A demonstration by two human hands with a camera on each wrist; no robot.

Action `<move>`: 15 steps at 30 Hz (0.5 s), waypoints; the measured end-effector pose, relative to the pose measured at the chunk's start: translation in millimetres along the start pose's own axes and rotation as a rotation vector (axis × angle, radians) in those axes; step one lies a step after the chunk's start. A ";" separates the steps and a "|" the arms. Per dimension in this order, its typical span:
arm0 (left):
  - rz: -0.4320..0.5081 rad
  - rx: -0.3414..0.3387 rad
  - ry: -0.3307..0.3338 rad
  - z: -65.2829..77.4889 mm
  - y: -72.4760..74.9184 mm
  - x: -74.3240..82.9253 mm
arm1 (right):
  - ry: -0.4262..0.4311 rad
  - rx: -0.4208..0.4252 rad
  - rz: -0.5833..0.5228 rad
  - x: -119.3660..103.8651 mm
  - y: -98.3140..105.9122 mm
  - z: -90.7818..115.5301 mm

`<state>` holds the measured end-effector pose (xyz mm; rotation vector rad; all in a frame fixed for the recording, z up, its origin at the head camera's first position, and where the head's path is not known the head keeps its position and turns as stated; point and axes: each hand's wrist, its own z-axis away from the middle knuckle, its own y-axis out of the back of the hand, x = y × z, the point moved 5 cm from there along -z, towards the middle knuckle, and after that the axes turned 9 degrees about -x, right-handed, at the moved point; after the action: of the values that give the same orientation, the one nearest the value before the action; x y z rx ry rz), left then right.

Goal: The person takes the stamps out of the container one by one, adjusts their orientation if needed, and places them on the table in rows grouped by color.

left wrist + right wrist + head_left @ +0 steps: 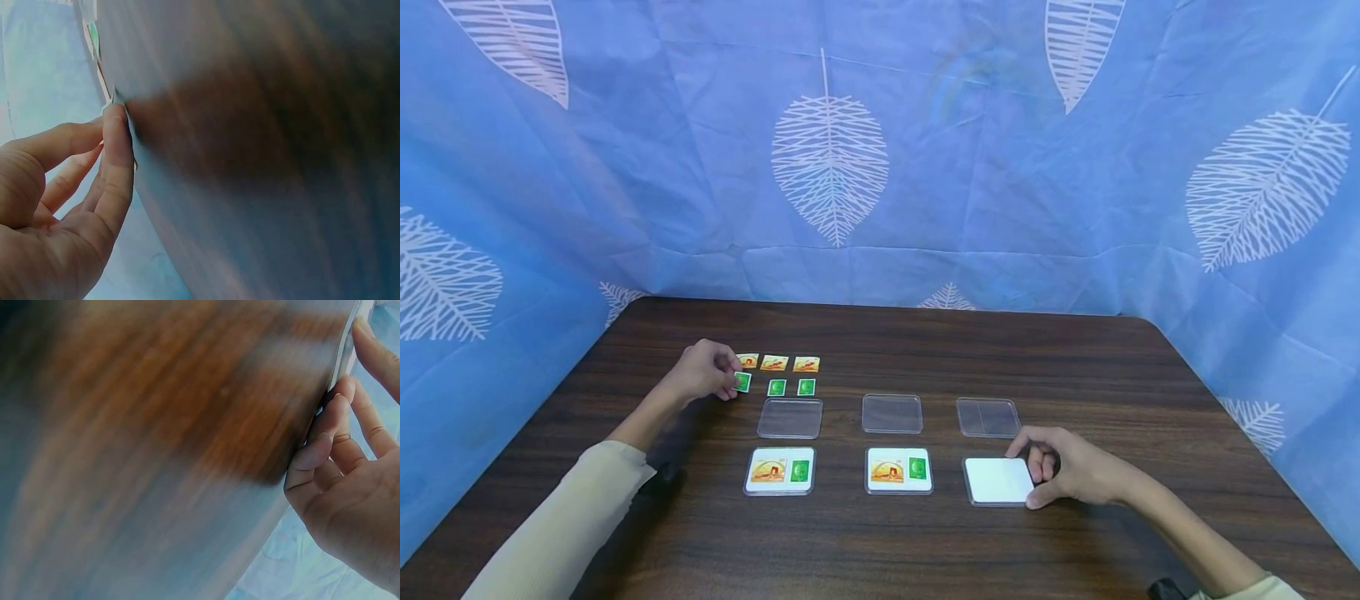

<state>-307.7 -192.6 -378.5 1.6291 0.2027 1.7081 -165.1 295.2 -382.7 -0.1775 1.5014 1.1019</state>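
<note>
My left hand (706, 370) pinches a small green stamp (742, 382) between thumb and fingertips, at the left end of the stamp rows. In the left wrist view the stamp's edge (114, 95) shows thinly at the fingertips. Two more green stamps (777, 387) lie to its right, with three orange stamps (774, 362) in a row behind. On the right, my right hand (1060, 467) holds the right side of a shallow clear case (998, 482) with a blank white insert, its thumb at the near corner and index finger at the far one.
Left of that case are two similar cases, the left one (779, 490) and the middle one (898, 489), each showing an orange and a green stamp on white. Three clear lids (891, 414) lie in a row behind them. A blue leaf-patterned cloth (925, 208) hangs behind the dark wooden table (850, 550).
</note>
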 end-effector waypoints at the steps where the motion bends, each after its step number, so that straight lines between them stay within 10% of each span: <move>1: -0.011 0.000 0.005 -0.8 0.0 -0.4 | 0.000 -0.001 -0.003 0.3 -0.1 0.0; 15: -0.087 -0.009 0.015 -7.0 -1.5 -3.3 | 0.000 -0.003 -0.006 1.3 0.5 -0.3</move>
<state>-313.8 -191.0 -383.3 1.5788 0.2686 1.6534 -166.0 295.8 -383.6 -0.1838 1.4981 1.0995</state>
